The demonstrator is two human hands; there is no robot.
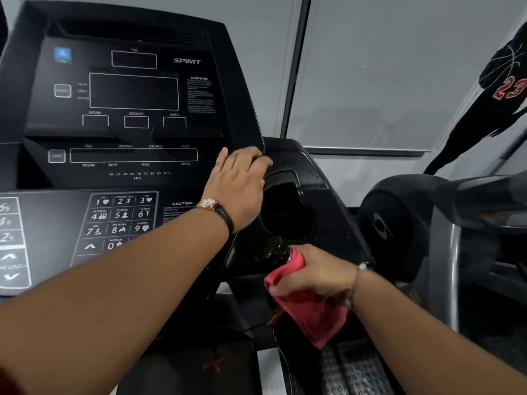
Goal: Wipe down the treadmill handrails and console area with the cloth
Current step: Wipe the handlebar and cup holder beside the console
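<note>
Treadmill console (119, 155); left hand (239, 183) resting on it.

Black treadmill console (134, 109), displays dark, "SPIRIT" printed upper right of the screens. Left hand (241, 183) laid flat on the console's right edge, fingers (256, 159) curled over the rim just above the round cup holder (285, 212). Watch (212, 206) on that wrist, in front of the numbered keypad (122, 220). Right hand (319, 272) below the cup holder, closed around a bunched pink cloth (310, 312) pressed against a dark knob-like handrail end (273, 250); loose cloth hanging below the hand. Bracelet (362, 266) on the right wrist. Another machine (399, 223) right of the console.
</note>
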